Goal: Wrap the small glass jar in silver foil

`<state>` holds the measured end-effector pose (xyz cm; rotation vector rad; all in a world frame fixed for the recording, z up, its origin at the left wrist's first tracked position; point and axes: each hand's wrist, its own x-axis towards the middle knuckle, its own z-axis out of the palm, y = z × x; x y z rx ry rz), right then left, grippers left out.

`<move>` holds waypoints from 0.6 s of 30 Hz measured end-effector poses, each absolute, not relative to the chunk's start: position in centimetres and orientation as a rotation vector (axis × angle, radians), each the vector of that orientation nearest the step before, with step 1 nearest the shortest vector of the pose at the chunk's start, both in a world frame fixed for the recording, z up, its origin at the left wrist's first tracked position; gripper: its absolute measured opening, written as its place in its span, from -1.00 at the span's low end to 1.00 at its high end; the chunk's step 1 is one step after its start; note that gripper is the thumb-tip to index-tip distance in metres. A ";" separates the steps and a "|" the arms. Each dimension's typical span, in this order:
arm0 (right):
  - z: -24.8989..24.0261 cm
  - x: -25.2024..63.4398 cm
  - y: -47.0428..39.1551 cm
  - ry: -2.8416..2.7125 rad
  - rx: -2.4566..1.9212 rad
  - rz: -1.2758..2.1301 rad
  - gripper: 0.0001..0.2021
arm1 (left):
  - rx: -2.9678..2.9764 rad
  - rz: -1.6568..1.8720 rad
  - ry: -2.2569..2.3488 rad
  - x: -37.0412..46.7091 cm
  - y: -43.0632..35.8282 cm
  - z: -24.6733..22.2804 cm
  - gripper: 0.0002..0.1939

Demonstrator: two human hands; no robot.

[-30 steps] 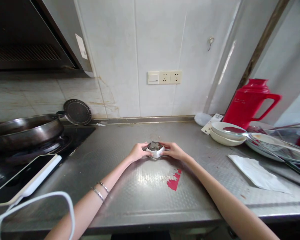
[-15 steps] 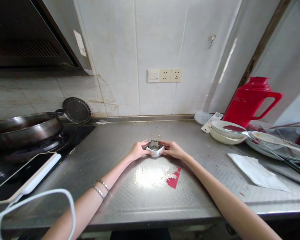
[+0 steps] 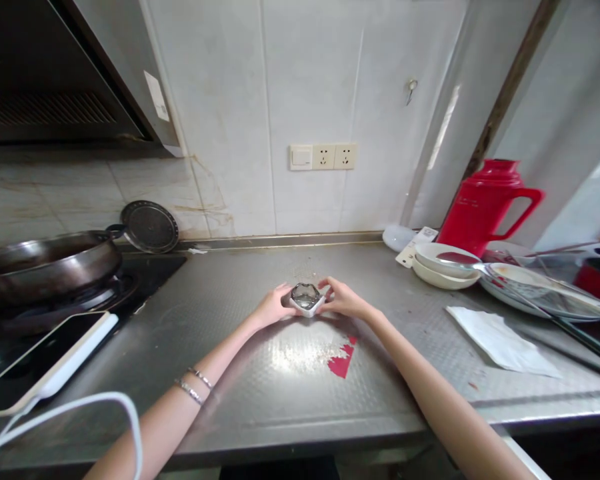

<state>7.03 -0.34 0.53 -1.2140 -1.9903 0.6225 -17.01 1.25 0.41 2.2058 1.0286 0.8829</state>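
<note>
A small dish [image 3: 307, 310] with a dark, glassy scalloped inside and a white outer side sits on the metal counter between my hands. On its left side, my left hand [image 3: 271, 308] holds it with thumb and fingers around the edge. My right hand [image 3: 343, 298] grips the opposite side, the thumb low near the front and the forefinger arched at the rim. The dish's underside is hidden. Just in front of my hands lies a torn red patch [image 3: 341, 363] on the counter surface.
On the left, a pan [image 3: 50, 263] stands on the black stove, near a phone [image 3: 45, 363] with a white cable. To the right are a white napkin [image 3: 500, 341], stacked bowls [image 3: 443, 275], a plate with utensils, and a red thermos jug [image 3: 483, 210].
The view has shifted slightly. The dish now looks turned, with a corner toward me, and my right forefinger is more arched away from it. Both hands stay at its sides.
</note>
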 end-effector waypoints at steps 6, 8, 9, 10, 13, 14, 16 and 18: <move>1.4 7.4 -0.5 -2.104 -1.215 0.587 -0.75 | 2.198 0.848 1.113 -17.1 1.3 0.1 -0.11; 1.7 7.4 -0.5 -2.081 -1.211 0.644 -0.77 | 2.143 0.831 1.198 -17.3 1.2 0.4 0.03; 2.0 7.4 -0.5 -2.059 -1.200 0.680 -0.76 | 2.128 0.829 1.215 -17.4 1.1 0.6 0.07; 2.2 7.4 -0.6 -2.032 -1.185 0.721 -0.74 | 2.122 0.836 1.214 -17.6 1.0 0.9 0.09; 3.2 7.6 -0.8 -1.919 -1.124 0.873 -0.67 | 2.132 0.911 1.182 -17.9 0.8 2.0 0.10; 3.6 7.6 -1.0 -1.875 -1.102 0.912 -0.66 | 2.140 0.955 1.169 -18.0 0.7 2.3 0.08; 4.2 7.6 -1.2 -1.791 -1.053 0.949 -0.64 | 2.158 1.097 1.132 -18.0 0.4 2.9 -0.05; 4.6 7.5 -1.4 -1.733 -1.002 0.943 -0.64 | 2.167 1.284 1.100 -17.8 0.0 3.3 -0.33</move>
